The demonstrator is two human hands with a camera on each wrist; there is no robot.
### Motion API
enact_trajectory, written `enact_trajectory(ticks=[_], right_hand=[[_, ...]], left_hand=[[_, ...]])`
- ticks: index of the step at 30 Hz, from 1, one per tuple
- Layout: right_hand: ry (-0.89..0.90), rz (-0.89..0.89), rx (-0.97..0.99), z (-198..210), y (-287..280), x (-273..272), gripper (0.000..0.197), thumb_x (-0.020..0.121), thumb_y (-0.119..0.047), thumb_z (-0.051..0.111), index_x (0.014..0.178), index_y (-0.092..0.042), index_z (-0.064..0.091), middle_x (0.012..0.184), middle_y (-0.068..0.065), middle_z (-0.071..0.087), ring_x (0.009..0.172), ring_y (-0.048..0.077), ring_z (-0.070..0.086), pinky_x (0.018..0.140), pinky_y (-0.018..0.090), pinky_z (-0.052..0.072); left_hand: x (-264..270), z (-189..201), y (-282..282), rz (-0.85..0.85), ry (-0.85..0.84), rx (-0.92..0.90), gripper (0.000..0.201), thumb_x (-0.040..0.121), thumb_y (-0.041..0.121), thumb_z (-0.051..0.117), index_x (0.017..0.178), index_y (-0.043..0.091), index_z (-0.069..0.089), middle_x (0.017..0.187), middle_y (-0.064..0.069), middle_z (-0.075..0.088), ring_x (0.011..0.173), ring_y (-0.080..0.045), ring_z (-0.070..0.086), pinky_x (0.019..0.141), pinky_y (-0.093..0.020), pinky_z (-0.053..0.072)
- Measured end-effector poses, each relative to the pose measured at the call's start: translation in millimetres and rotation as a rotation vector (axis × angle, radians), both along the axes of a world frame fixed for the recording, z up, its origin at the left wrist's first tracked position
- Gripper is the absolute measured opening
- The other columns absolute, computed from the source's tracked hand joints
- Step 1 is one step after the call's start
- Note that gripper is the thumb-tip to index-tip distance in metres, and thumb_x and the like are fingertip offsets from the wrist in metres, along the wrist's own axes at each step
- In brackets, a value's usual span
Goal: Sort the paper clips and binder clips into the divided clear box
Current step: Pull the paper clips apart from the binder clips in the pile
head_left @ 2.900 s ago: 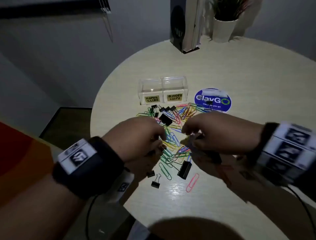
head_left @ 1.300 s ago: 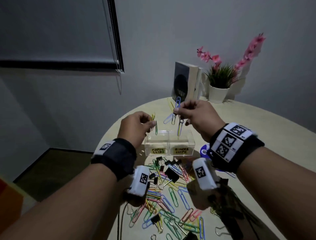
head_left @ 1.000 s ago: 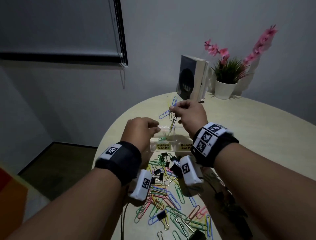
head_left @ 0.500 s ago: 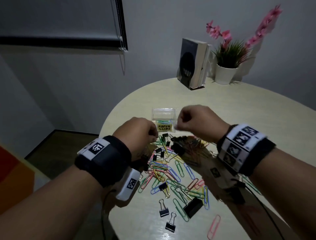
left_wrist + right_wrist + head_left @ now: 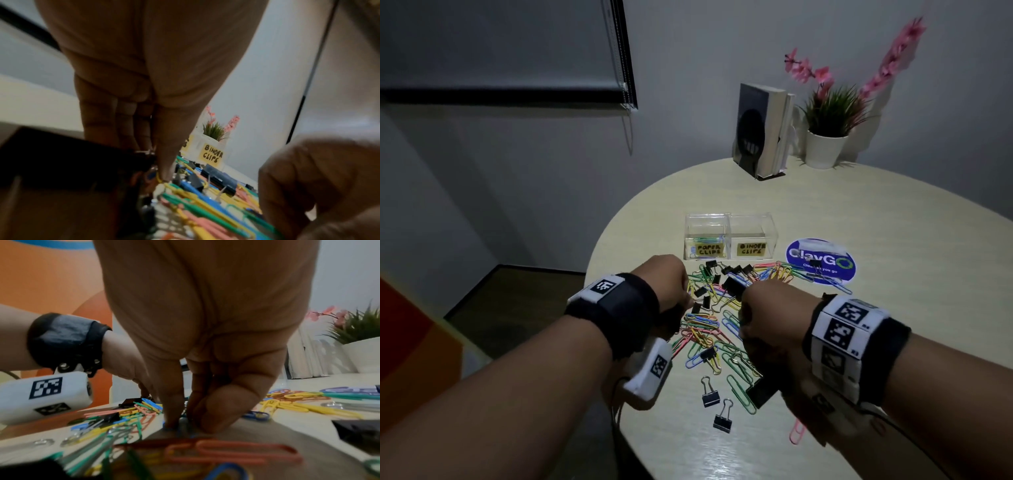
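Observation:
The clear divided box (image 5: 729,224) stands behind the pile, with a few coloured clips in its left part, labelled paper clips. The right part, labelled binder clips (image 5: 212,153), looks empty. Coloured paper clips (image 5: 703,323) and black binder clips (image 5: 710,399) lie mixed on the table. My left hand (image 5: 688,301) reaches down at the pile's left side; in the left wrist view its thumb and fingers (image 5: 162,173) pinch at a yellow paper clip (image 5: 158,177). My right hand (image 5: 743,329) is down on the pile's right side, thumb and forefinger (image 5: 172,418) pinching a blue paper clip (image 5: 167,428).
A round blue sticker (image 5: 820,260) lies right of the box with a binder clip on it. A book in a stand (image 5: 760,130) and a white plant pot (image 5: 825,150) sit at the far side. The table's edge (image 5: 599,246) curves close on the left.
Both hands held paper clips over the box, let them go into the left part, then came back down onto the pile. The head view tilted up and back down.

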State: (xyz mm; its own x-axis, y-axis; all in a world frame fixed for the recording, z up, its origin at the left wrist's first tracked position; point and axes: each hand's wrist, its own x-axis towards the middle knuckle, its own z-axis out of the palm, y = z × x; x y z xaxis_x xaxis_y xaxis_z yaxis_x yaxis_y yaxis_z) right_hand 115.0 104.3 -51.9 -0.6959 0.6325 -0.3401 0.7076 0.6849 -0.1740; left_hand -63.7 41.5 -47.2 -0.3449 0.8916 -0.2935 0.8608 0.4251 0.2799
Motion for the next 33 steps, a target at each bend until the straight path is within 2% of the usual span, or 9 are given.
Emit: enact_trajectory(ticks=[5, 11, 15, 19, 22, 26, 27, 30, 33], right_hand=[[0.023, -0.027, -0.051, -4, -1, 1, 0.017, 0.079, -0.018, 0.068, 0.087, -0.005, 0.075, 0.089, 0.014, 0.074, 0.084, 0.028, 0.071, 0.072, 0.035, 0.057], [0.144, -0.033, -0.096, 3, 2, 9, 0.013, 0.079, -0.009, 0.063, 0.089, -0.010, 0.070, 0.088, 0.005, 0.071, 0.084, 0.023, 0.065, 0.076, 0.032, 0.053], [0.226, -0.063, -0.108, 16, 13, 16, 0.016, 0.073, -0.008, 0.067, 0.083, -0.021, 0.068, 0.077, -0.009, 0.062, 0.076, 0.014, 0.059, 0.066, 0.024, 0.044], [0.380, -0.175, -0.115, 38, 39, 11, 0.017, 0.070, -0.010, 0.077, 0.084, -0.019, 0.072, 0.077, 0.000, 0.072, 0.064, 0.016, 0.065, 0.060, 0.024, 0.052], [0.536, -0.235, -0.150, 56, 64, -1, 0.016, 0.071, -0.008, 0.079, 0.083, -0.014, 0.070, 0.078, 0.010, 0.076, 0.074, 0.031, 0.073, 0.070, 0.041, 0.061], [0.685, -0.293, -0.152, 68, 88, -21, 0.015, 0.073, -0.004, 0.078, 0.083, -0.009, 0.069, 0.076, 0.015, 0.075, 0.063, 0.024, 0.069, 0.063, 0.038, 0.060], [0.707, -0.306, -0.143, 68, 92, -27, 0.014, 0.072, -0.005, 0.078, 0.082, -0.010, 0.069, 0.075, 0.015, 0.075, 0.063, 0.025, 0.069, 0.065, 0.039, 0.060], [0.714, -0.316, -0.087, 64, 103, -42, 0.012, 0.071, -0.009, 0.079, 0.075, -0.016, 0.071, 0.071, 0.011, 0.076, 0.069, 0.031, 0.073, 0.069, 0.045, 0.062], [0.666, -0.280, -0.004, 60, 109, -55, 0.009, 0.073, -0.011, 0.079, 0.079, -0.017, 0.076, 0.071, 0.003, 0.074, 0.067, 0.023, 0.071, 0.075, 0.039, 0.061]], left_hand=[[-2, -3, -5, 0.088, -0.167, 0.057, 0.030, 0.079, 0.017, 0.077, 0.058, 0.011, 0.057, 0.061, -0.008, 0.052, 0.060, -0.021, 0.047, 0.061, -0.026, 0.042], [-13, -4, -12, 0.157, -0.372, 0.206, 0.017, 0.075, 0.008, 0.077, 0.068, -0.004, 0.067, 0.057, -0.008, 0.053, 0.054, -0.020, 0.045, 0.057, -0.026, 0.042], [-17, 5, -10, 0.260, -0.624, 0.392, 0.018, 0.076, -0.002, 0.079, 0.068, -0.007, 0.064, 0.054, -0.008, 0.056, 0.045, -0.012, 0.049, 0.046, -0.018, 0.043], [-26, 21, 12, 0.293, -0.801, 0.590, 0.006, 0.077, -0.005, 0.077, 0.078, -0.002, 0.072, 0.060, -0.007, 0.067, 0.054, -0.017, 0.062, 0.056, -0.024, 0.057], [-30, 30, 39, 0.317, -0.781, 0.770, 0.010, 0.079, -0.006, 0.074, 0.084, 0.003, 0.072, 0.073, -0.012, 0.070, 0.059, -0.017, 0.066, 0.059, -0.026, 0.058], [-32, 25, 73, 0.356, -0.688, 0.854, 0.015, 0.077, -0.002, 0.077, 0.078, 0.013, 0.072, 0.077, -0.013, 0.073, 0.069, -0.027, 0.070, 0.075, -0.040, 0.061], [-32, 20, 79, 0.362, -0.650, 0.835, 0.014, 0.077, 0.000, 0.078, 0.080, 0.013, 0.073, 0.079, -0.013, 0.074, 0.071, -0.028, 0.071, 0.077, -0.039, 0.061], [-26, 10, 84, 0.314, -0.421, 0.713, 0.019, 0.078, 0.007, 0.079, 0.096, 0.009, 0.076, 0.088, -0.005, 0.075, 0.081, -0.019, 0.070, 0.080, -0.024, 0.053], [-27, 9, 82, 0.278, -0.397, 0.719, 0.034, 0.078, 0.010, 0.080, 0.112, 0.008, 0.073, 0.102, -0.004, 0.075, 0.094, -0.015, 0.068, 0.085, -0.022, 0.048]])
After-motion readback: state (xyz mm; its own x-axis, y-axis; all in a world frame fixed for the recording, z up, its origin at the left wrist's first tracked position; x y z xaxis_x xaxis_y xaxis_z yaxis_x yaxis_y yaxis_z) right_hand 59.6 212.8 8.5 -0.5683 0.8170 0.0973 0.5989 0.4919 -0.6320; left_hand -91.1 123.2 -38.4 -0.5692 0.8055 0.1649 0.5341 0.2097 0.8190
